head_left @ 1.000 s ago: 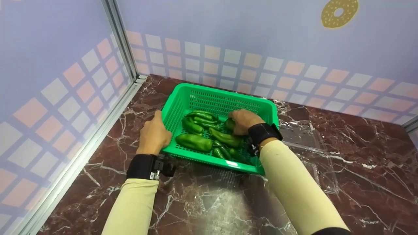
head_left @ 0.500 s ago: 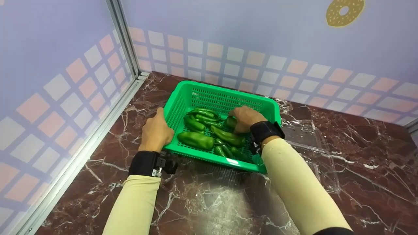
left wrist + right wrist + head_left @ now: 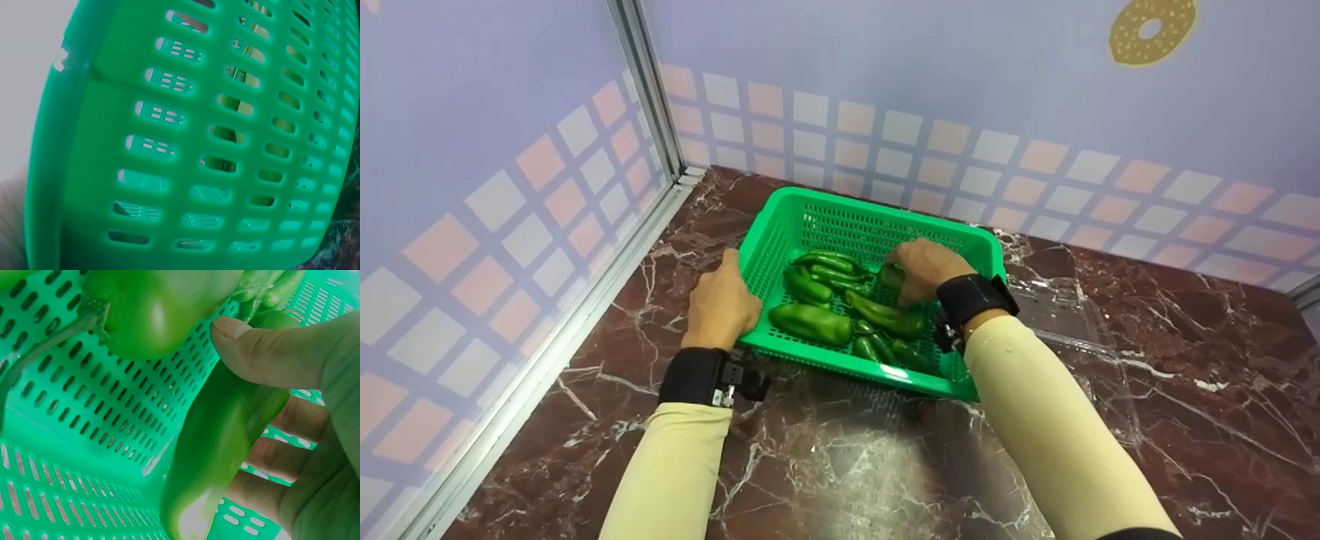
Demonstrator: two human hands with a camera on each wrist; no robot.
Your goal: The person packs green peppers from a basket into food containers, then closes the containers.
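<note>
Green peppers lie in a loose heap on the floor of a green perforated plastic basket (image 3: pixel 840 225), and one long glossy green pepper (image 3: pixel 225 439) is in the right hand (image 3: pixel 924 268). In the right wrist view the thumb lies across the pepper's upper side while the fingers (image 3: pixel 287 455) curl beneath it, so it is pinched about mid-length, just off the basket's slotted floor. It looks light, firm and smooth-skinned, likely a little slippery; a hold round the thick middle seems sounder than one at the thin stalk, which could snap. A rounder green pepper with a curved stalk (image 3: pixel 163 309) sits just beyond the thumb tip, close enough to be nudged.

The right forearm, in a pale yellow sleeve (image 3: pixel 1050 435), reaches forward over the near rim, wrist bent down into the basket. The left hand (image 3: pixel 722 304) rests against the basket's left wall at the near corner, thumb on the rim, fingers wrapping the outside; the left wrist view shows only that wall up close. The basket stands on the dark red marble table (image 3: pixel 840 465), with a large green pepper (image 3: pixel 810 322) between the two hands.
</note>
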